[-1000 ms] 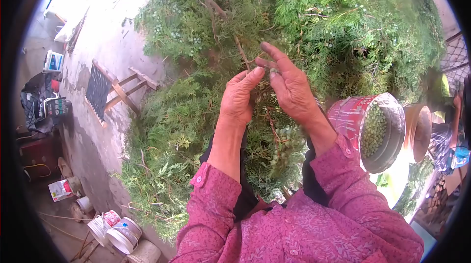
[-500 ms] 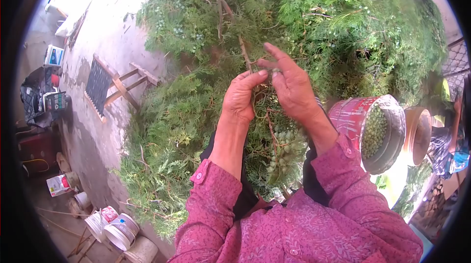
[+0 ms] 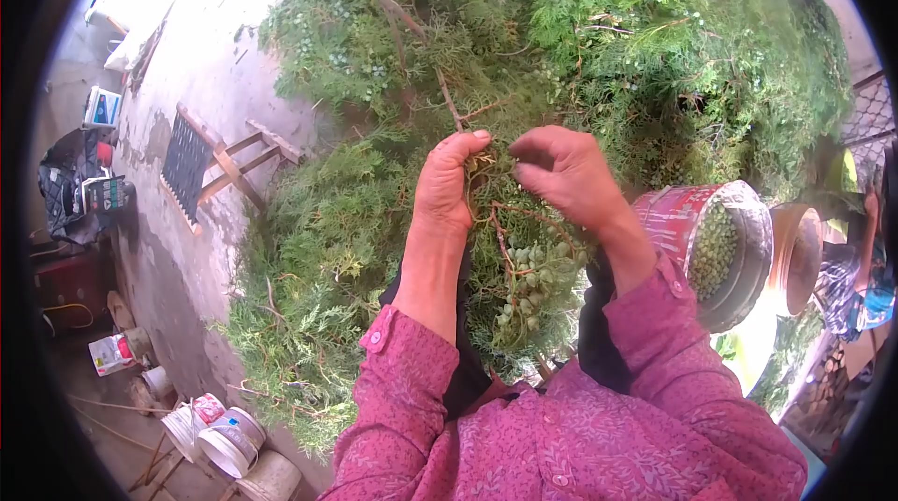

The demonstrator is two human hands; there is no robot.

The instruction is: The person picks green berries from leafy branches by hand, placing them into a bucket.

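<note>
My left hand (image 3: 444, 181) is closed around a thin evergreen branch (image 3: 449, 103), with the thumb pressed on top. Below it hangs a sprig with a cluster of pale green cones (image 3: 528, 281). Just right of the branch is my right hand (image 3: 572, 178), its fingers curled toward the thumb and slightly blurred. Whatever may be between those fingertips is hidden. A large heap of feathery green foliage (image 3: 309, 258) spreads beneath and beyond both hands, dotted with small bluish cones.
To the right stands a red and white bucket (image 3: 666, 225) holding many green cones (image 3: 713, 253). A wooden-framed folding stool (image 3: 220, 164) lies at the left on the concrete floor (image 3: 173, 267). White buckets (image 3: 232, 440) sit at lower left.
My right hand has drawn back right and down from the branch, its extended fingers now curled. The left hand has shifted slightly left with the branch, and the hanging sprig has swung left.
</note>
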